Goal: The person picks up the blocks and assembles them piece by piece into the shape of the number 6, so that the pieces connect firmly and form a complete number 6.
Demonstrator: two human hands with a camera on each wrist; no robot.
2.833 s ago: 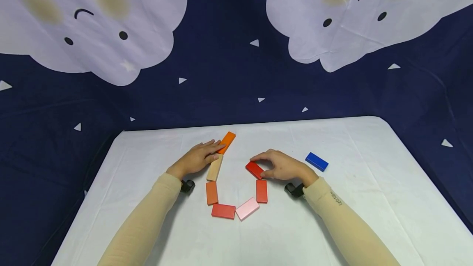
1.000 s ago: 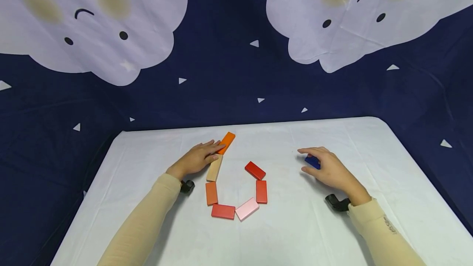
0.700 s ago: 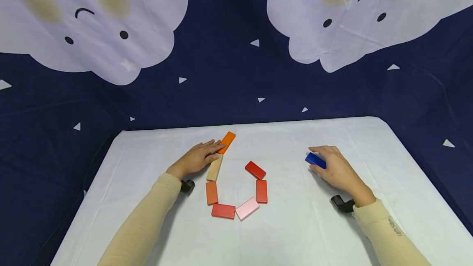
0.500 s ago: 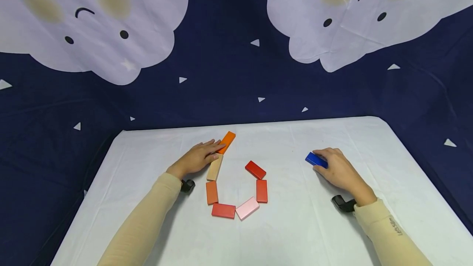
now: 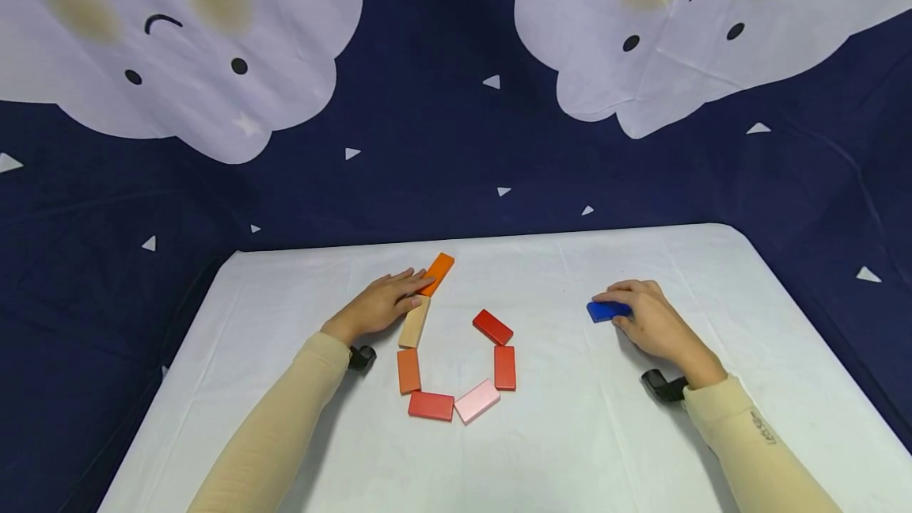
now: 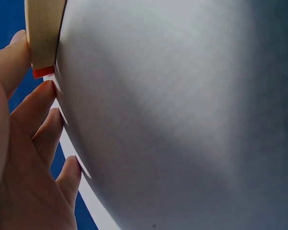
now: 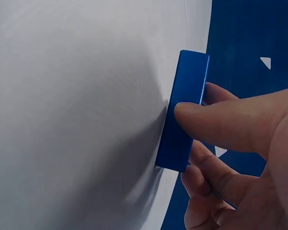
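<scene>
My right hand (image 5: 651, 323) pinches a blue block (image 5: 604, 312) between thumb and fingers, at the right of the table. In the right wrist view the thumb presses the near face of the blue block (image 7: 183, 86), and the fingers lie behind it. Far to the left, my left hand (image 5: 378, 307) rests with fingers extended on an orange block (image 5: 441, 267). Its thumb lies against a plain wooden block (image 5: 413, 327), which appears in the left wrist view as a pale wooden block (image 6: 44, 33) at the upper left.
A U-shaped row continues from the wooden block through a dark orange block (image 5: 409, 371), a red block (image 5: 431, 407), a pink block (image 5: 477, 401), and two more red blocks (image 5: 504, 368) on its right side. White cloth covers the table (image 5: 570, 450); a dark blue curtain (image 5: 427, 101) hangs behind.
My right hand has left the upper red block, moved right and taken hold of the blue block, which has turned slightly. My left hand stays where it was.
</scene>
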